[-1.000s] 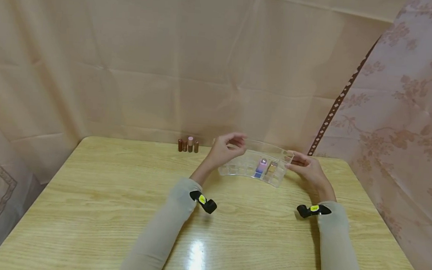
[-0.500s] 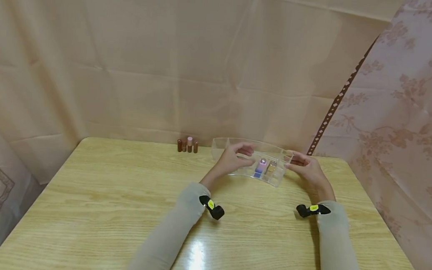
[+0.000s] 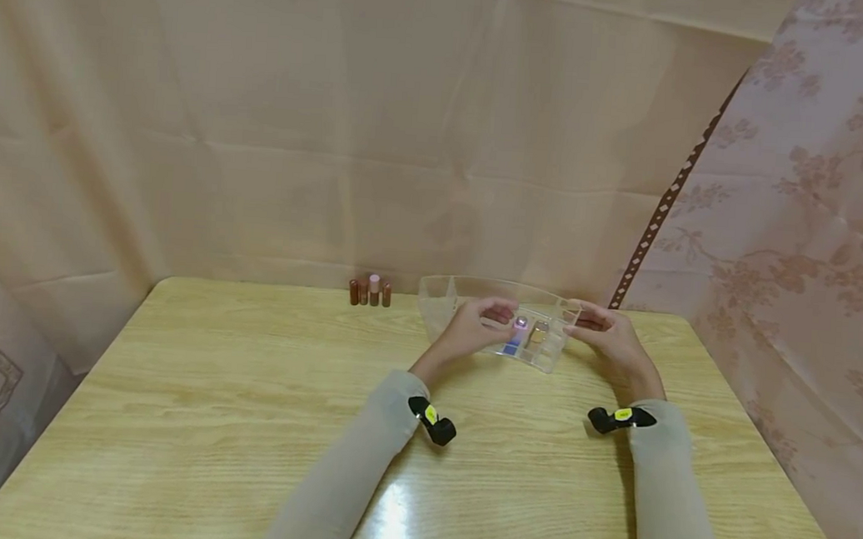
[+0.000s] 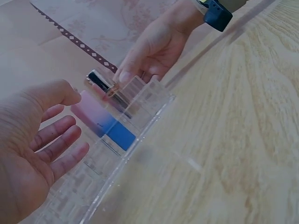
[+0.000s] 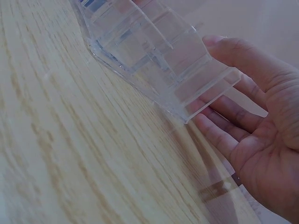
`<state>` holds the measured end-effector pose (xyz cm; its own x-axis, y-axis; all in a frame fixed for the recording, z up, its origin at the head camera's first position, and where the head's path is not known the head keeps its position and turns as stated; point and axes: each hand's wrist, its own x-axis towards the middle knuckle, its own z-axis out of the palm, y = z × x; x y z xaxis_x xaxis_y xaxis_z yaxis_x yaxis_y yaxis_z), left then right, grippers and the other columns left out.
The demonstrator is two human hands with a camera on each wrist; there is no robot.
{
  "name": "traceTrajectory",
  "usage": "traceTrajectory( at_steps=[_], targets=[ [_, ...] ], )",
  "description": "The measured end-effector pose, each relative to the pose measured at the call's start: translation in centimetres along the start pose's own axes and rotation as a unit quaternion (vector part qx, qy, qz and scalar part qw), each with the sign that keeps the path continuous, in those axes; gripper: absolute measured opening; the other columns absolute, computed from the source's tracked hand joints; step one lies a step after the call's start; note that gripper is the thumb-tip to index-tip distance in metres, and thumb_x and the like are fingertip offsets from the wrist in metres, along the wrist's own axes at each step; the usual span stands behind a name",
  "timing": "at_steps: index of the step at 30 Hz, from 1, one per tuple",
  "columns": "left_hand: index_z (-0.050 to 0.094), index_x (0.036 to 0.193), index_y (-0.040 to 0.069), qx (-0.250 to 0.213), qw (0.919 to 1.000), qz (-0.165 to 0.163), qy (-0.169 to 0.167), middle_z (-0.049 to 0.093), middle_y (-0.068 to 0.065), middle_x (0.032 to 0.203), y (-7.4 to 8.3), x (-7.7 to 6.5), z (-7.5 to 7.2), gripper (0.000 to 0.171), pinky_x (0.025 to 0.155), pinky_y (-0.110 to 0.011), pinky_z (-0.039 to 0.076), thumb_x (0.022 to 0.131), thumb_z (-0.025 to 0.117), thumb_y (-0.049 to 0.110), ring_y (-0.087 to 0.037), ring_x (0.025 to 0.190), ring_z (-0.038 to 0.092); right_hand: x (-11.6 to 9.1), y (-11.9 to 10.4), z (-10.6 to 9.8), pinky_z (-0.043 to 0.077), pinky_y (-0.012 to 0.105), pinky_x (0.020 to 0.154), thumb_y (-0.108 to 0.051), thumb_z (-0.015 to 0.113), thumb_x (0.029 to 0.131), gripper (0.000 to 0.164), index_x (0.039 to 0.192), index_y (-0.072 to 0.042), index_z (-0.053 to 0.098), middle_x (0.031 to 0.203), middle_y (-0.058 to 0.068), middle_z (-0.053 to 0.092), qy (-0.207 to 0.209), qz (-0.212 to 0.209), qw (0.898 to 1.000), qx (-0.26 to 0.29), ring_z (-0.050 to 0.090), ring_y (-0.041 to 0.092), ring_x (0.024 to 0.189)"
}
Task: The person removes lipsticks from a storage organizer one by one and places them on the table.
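Observation:
A curved clear plastic cosmetics organizer (image 3: 436, 305) with small compartments stands at the back of the table. Its right end is held by my right hand (image 3: 614, 342), thumb on one side and fingers on the other, as the right wrist view shows. Inside are a pink-to-blue bottle (image 4: 107, 126) and, to its right, a gold item (image 3: 538, 334) with a shiny silver cap. My left hand (image 3: 475, 329) is over the organizer's middle, fingers loosely bent and apart. In the left wrist view its index fingertip is right by the pink end of the bottle, and nothing is gripped.
Several small lipstick-like tubes (image 3: 374, 291), brown with one pink-topped, stand upright at the table's back edge, left of the organizer. A beige curtain (image 3: 299, 127) hangs behind the wooden table (image 3: 240, 423), and a floral cloth (image 3: 816, 246) hangs at the right.
My left hand has moved right along the organizer toward the pink-to-blue bottle, uncovering the organizer's left end. My right hand has stayed on the right end.

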<state>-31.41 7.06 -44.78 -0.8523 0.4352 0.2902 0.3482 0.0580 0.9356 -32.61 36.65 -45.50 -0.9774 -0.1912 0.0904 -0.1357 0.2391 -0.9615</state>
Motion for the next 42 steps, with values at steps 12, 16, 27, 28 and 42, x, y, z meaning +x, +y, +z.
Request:
traceTrajectory(
  at_steps=[12,16,27,28,42],
  targets=[
    [0.065,0.126,-0.003,0.007,0.9999,0.001,0.009,0.07,-0.022,0.118,-1.0,0.0,0.7,0.038,0.091,-0.023,0.058,0.089,0.074,-0.002,-0.03,0.108,0.066,-0.2,0.5,0.3,0.057,0.016,0.085,-0.002,0.075,0.09,0.057,0.14,0.011,0.05,0.105,-0.006,0.072,-0.001,0.005,0.999,0.051,0.067,0.005,0.096],
    [0.067,0.124,-0.002,0.009,0.9999,0.001,0.015,0.071,-0.02,0.116,-1.1,-0.2,0.9,0.036,0.09,-0.024,0.059,0.089,0.074,-0.001,-0.028,0.106,0.066,-0.3,0.6,0.2,0.057,0.016,0.085,-0.002,0.073,0.092,0.053,0.14,0.007,0.053,0.104,-0.006,0.072,0.0,0.008,0.999,0.036,0.067,0.005,0.095],
    [0.07,0.12,0.0,0.016,0.9995,0.008,0.026,0.072,-0.018,0.113,-1.3,-0.1,1.2,0.032,0.087,-0.024,0.059,0.089,0.076,0.001,-0.025,0.103,0.067,-0.4,0.4,0.1,0.057,0.017,0.086,-0.007,0.077,0.09,0.055,0.14,0.004,0.055,0.106,-0.007,0.071,0.007,0.018,0.999,0.031,0.066,0.006,0.098],
    [0.07,0.12,0.0,0.015,0.9995,0.009,0.028,0.072,-0.018,0.112,-1.3,-0.1,1.2,0.032,0.086,-0.023,0.059,0.089,0.076,0.001,-0.025,0.102,0.068,-0.4,0.4,0.1,0.057,0.017,0.086,-0.006,0.077,0.09,0.056,0.14,0.005,0.054,0.106,-0.006,0.071,0.006,0.017,0.999,0.037,0.067,0.006,0.098],
    [0.071,0.117,-0.001,0.008,0.9989,0.008,0.046,0.073,-0.019,0.11,-1.0,-0.1,1.2,0.029,0.086,-0.024,0.06,0.088,0.076,0.001,-0.027,0.101,0.07,0.0,0.3,0.3,0.058,0.018,0.086,0.001,0.076,0.088,0.057,0.139,0.01,0.052,0.111,0.001,0.073,0.005,-0.003,0.998,0.067,0.069,0.006,0.098]
  ],
)
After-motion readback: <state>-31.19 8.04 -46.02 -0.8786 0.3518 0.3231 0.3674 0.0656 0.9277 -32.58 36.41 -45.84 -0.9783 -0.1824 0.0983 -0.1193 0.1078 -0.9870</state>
